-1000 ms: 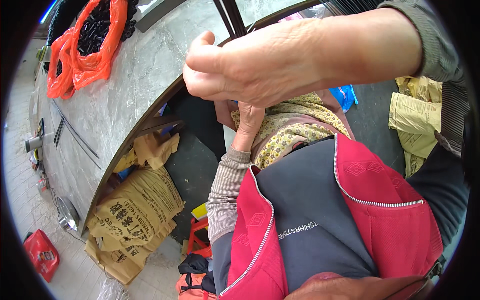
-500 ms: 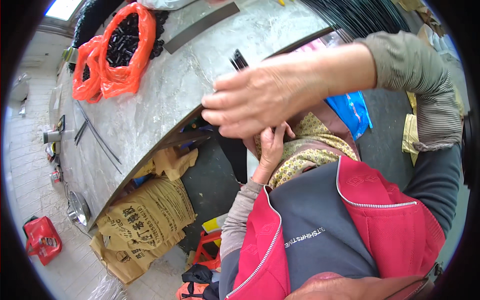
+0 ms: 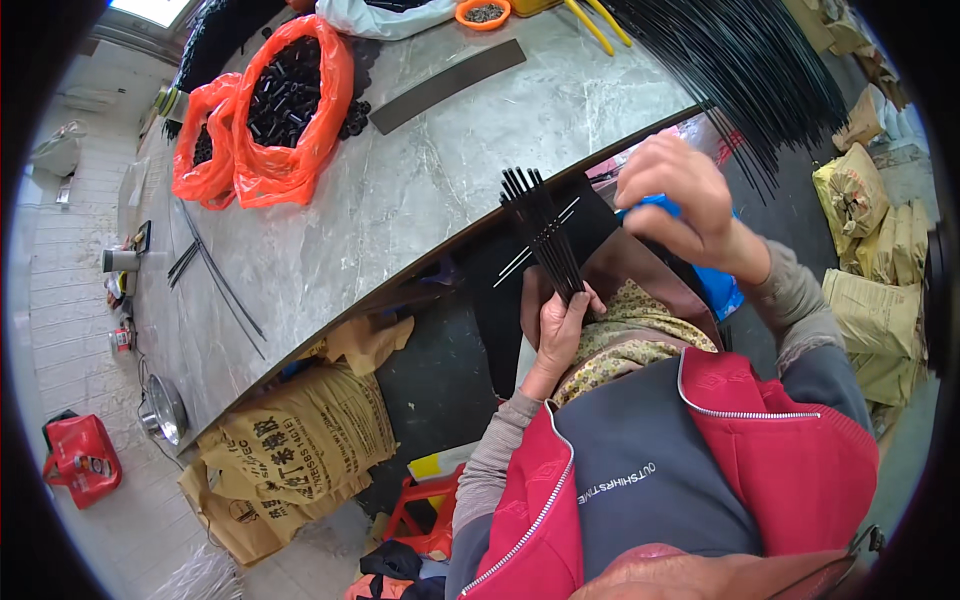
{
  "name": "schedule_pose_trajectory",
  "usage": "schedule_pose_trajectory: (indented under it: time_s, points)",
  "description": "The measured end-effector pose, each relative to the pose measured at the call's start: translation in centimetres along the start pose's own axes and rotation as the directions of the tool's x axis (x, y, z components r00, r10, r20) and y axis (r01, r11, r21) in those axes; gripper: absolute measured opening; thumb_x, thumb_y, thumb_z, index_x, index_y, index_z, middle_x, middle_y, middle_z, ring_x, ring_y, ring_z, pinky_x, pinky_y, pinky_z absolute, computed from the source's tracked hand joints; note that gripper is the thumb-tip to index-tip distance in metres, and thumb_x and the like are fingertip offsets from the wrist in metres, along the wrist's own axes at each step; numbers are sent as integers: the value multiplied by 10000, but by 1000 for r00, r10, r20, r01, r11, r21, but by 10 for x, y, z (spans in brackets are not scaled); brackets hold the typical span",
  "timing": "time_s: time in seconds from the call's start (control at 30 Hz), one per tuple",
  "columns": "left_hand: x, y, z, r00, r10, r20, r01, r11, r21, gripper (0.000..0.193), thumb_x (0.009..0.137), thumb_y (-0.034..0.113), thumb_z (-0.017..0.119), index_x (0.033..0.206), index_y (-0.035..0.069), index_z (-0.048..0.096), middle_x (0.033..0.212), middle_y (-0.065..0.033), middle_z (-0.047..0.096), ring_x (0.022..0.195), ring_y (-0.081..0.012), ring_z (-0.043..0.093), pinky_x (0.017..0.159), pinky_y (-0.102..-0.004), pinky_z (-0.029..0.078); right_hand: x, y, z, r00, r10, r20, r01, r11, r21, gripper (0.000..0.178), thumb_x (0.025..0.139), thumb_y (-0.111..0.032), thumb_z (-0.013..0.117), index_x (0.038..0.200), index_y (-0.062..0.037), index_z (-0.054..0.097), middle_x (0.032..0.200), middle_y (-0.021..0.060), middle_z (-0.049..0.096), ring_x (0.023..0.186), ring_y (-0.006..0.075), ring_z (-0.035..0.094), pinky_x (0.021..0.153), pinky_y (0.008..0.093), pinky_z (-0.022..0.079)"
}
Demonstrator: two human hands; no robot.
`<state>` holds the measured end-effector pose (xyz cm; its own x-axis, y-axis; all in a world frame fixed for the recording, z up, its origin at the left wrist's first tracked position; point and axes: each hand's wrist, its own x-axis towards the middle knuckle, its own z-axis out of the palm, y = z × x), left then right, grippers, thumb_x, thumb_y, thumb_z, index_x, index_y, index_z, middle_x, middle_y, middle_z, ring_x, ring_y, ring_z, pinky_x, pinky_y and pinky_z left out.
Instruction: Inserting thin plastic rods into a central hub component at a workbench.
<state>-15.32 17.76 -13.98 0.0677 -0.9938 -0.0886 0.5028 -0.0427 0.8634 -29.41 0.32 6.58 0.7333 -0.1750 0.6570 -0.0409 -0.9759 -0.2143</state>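
Observation:
My left hand (image 3: 565, 330) is wrapped round the lower end of a bundle of thin black rods (image 3: 540, 228). The rods stand up from the fist and fan slightly toward the table edge. Thin pale streaks (image 3: 515, 266) cross the bundle at a slant; whether these are rods or glints I cannot tell. To the right, my right hand (image 3: 680, 195) is raised with loosely curled fingers, its thumb apart from them and nothing visible between. A blue bag (image 3: 718, 290) lies behind and below it. Patterned yellow cloth (image 3: 640, 310) covers my lap.
Orange-red plastic bags (image 3: 330, 130) of short black tubes stand on the grey stone-look table (image 3: 400, 170), near a dark flat strip (image 3: 450, 85). Many long black rods (image 3: 740, 70) overhang the far right edge. Brown paper sacks (image 3: 300, 450) and a red stool (image 3: 425, 515) are below.
My right hand has moved right, away from the left hand, and its fingers have curled. The rod bundle in my left hand now shows. The view has shifted slightly.

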Motion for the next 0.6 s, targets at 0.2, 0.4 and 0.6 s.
schedule_pose_trajectory:
  time_s: [0.2,0.4,0.6]
  points:
    - [2,6,-3,999,16,38,-16,1000,17,358,966,361,646,1042,20,569,844,-33,604,810,-119,582,761,-275,477,-39,-6,74,558,679,478,-652,2,758,334,993,-283,561,1160,3,600,1075,55,635,1009,142,600,882,267,467]
    - [1,13,1,999,-29,37,29,999,-17,620,834,551,735,1090,16,555,866,-42,619,831,-141,597,778,-291,485,-17,-6,111,600,546,585,-529,-278,802,415,1029,-370,531,1197,3,605,988,59,656,930,129,619,861,282,492]
    - [0,36,-15,989,140,-39,-120,937,328,483,924,432,652,1071,-27,619,974,-62,657,889,-141,608,843,-274,475,-25,-4,131,655,561,505,-483,-203,852,404,1037,-356,502,1084,32,605,735,64,614,635,124,600,601,265,507]
